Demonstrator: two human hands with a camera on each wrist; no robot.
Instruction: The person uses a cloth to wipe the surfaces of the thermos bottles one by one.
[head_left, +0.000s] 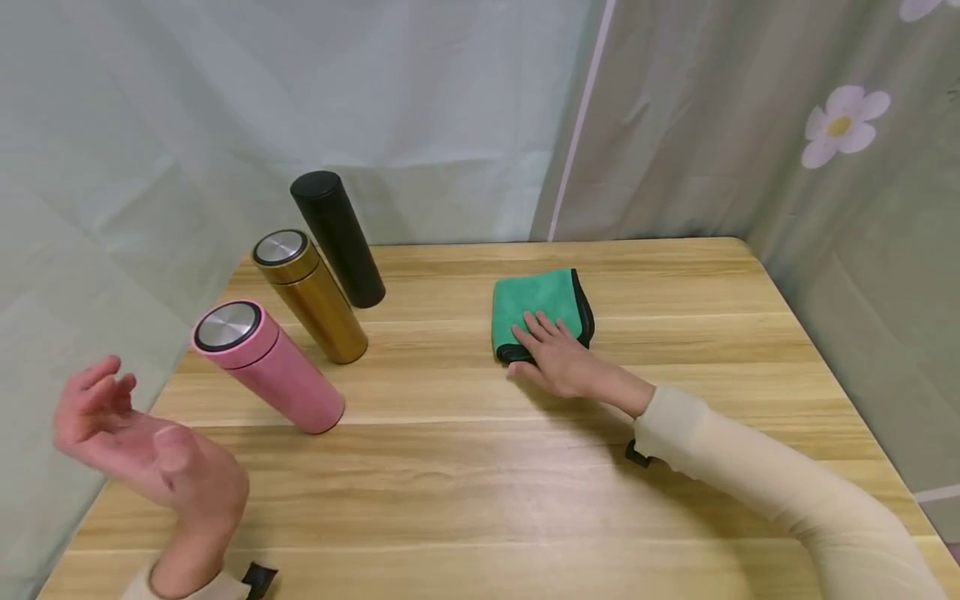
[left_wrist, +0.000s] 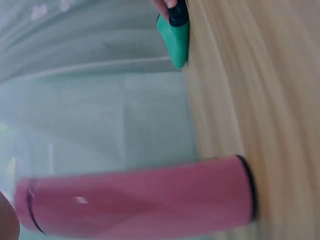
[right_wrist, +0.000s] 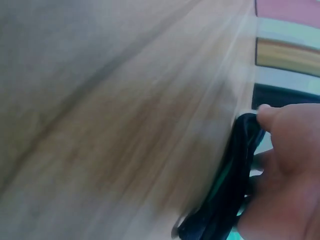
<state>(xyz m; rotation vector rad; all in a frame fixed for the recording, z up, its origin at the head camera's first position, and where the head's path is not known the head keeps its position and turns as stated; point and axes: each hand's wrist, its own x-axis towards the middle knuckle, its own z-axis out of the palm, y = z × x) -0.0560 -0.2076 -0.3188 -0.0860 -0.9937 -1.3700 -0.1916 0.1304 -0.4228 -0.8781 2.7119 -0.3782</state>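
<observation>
A folded green cloth with black edging (head_left: 536,296) lies on the wooden table. My right hand (head_left: 558,362) rests on its near part, fingers spread and fairly straight. In the right wrist view the thumb (right_wrist: 267,117) is beside the cloth's black edge (right_wrist: 220,195); the other fingers are partly hidden. At the left, my left hand (head_left: 153,450) is raised with palm up and fingers loosely bent, holding nothing. Nearest to it stands a pink thermos bottle (head_left: 277,375) with a silver-topped lid, apart from the hand. The left wrist view shows that bottle's side (left_wrist: 145,202) close up.
Behind the pink bottle stand a gold thermos bottle (head_left: 318,304) and a black one (head_left: 345,242), in a row along the table's left side. Pale curtains (head_left: 450,125) hang behind the table (head_left: 450,500) and at both sides.
</observation>
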